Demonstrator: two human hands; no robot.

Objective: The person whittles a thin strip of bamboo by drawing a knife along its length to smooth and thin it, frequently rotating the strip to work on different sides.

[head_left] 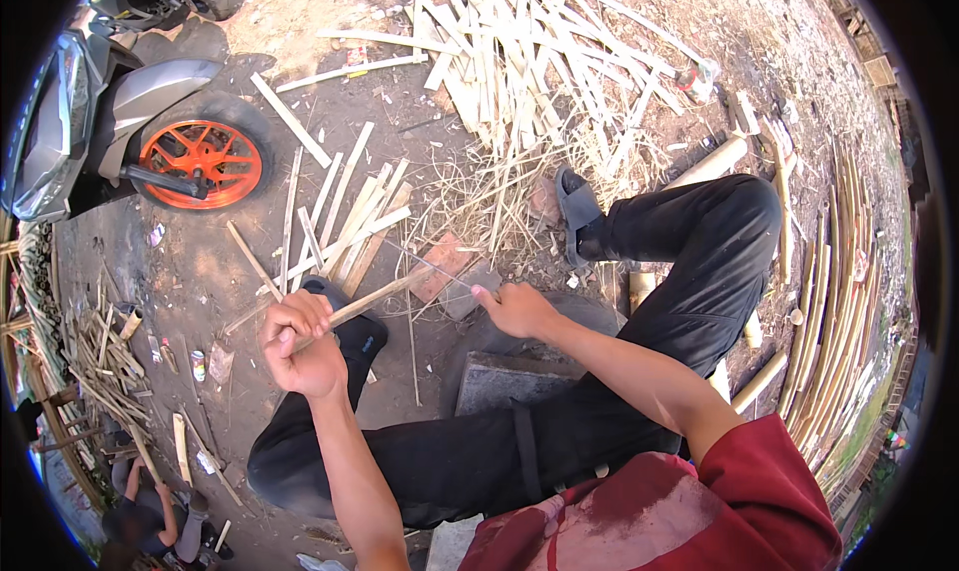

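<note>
My left hand (303, 343) is closed around one end of a bamboo strip (385, 293), which points up and to the right over the ground. My right hand (517, 310) is closed in a fist with the thumb stretched along a knife (440, 270). Its thin grey blade, seen nearly edge-on, reaches up-left above the strip; the handle is hidden in the fist. Whether blade and strip touch, I cannot tell. Below the blade lie a reddish brick (443, 261) and thin shavings. Several split bamboo strips (365, 221) lie just beyond my left hand.
A large heap of pale bamboo strips (519, 61) covers the ground ahead. A motorbike with an orange wheel (203, 164) stands at the left. Long bamboo poles (834, 281) lie at the right. Another person (150, 511) sits at the lower left. A stone block (514, 379) is between my legs.
</note>
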